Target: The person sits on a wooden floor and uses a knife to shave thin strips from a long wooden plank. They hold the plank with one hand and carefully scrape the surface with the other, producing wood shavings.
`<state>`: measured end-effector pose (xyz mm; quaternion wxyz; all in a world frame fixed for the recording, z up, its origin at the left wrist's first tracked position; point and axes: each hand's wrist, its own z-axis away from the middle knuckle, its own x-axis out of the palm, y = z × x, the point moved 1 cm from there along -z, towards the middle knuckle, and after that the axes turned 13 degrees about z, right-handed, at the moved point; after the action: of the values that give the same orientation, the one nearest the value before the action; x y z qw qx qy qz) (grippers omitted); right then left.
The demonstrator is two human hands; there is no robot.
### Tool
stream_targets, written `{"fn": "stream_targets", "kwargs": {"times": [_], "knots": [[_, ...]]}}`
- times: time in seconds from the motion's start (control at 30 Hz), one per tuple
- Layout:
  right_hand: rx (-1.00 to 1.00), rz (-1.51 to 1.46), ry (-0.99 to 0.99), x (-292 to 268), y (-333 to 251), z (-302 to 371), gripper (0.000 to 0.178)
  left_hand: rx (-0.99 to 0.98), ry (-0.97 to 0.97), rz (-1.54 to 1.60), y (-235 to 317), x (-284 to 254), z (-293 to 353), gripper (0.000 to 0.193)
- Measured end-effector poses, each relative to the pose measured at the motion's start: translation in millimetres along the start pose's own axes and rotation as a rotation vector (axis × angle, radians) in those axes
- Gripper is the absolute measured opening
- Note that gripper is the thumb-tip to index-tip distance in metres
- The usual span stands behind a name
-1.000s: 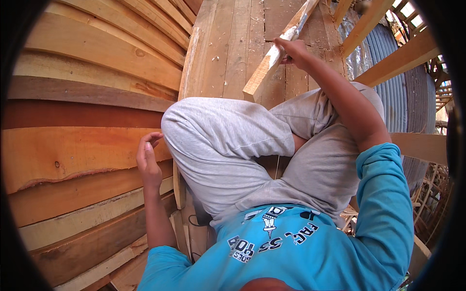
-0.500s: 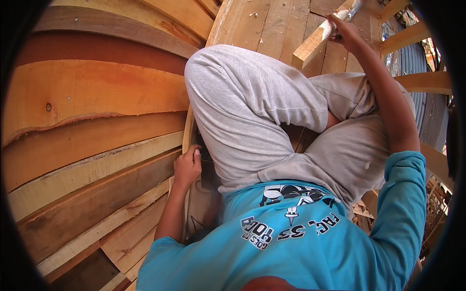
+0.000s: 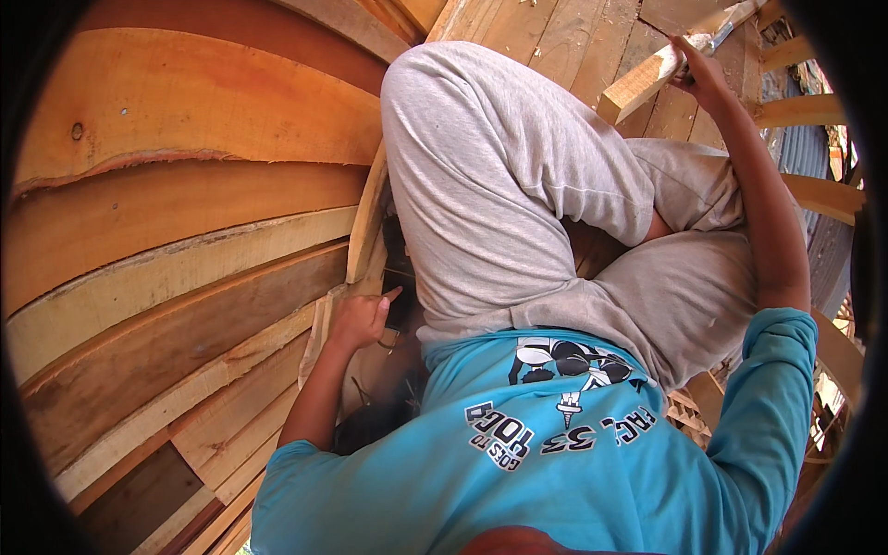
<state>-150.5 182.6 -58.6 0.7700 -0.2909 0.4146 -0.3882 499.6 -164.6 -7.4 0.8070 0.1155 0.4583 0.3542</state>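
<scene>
At the upper right, my right hand (image 3: 703,79) is closed around a squared length of pale timber (image 3: 638,86). A whitish section and a grey metal-looking part (image 3: 723,35) show beyond my fingers; I cannot make out what that part is. On the left, my left hand (image 3: 359,321) is beside my hip, at the edge of the upright board wall (image 3: 199,245). Its index finger is stretched out over a dark gap between the boards and my body. The thumb shows too, while the other fingers are mostly hidden. Nothing shows in this hand.
My bent legs in grey trousers (image 3: 504,176) fill the middle. They rest on a plank floor (image 3: 592,46) with scattered wood shavings. Curved wooden ribs (image 3: 803,111) run along the right side, with corrugated grey sheeting (image 3: 800,153) beyond them.
The whole view has shifted, so my legs and the timber appear farther right. My left hand has slid back along the boards, its index finger now stretched out. The right hand keeps its grip.
</scene>
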Motion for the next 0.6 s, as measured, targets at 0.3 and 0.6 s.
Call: {"fn": "stream_targets", "kwargs": {"times": [0.3, 0.6], "knots": [[0.036, -0.039, -0.016, -5, -2, 0, 0.054, -0.143, -0.121, -0.175, 6, 6, -9, 0.043], [-0.024, -0.031, 0.025, 4, -3, 11, 0.050, -0.108, -0.046, -0.104, 12, 4, -7, 0.042]]}}
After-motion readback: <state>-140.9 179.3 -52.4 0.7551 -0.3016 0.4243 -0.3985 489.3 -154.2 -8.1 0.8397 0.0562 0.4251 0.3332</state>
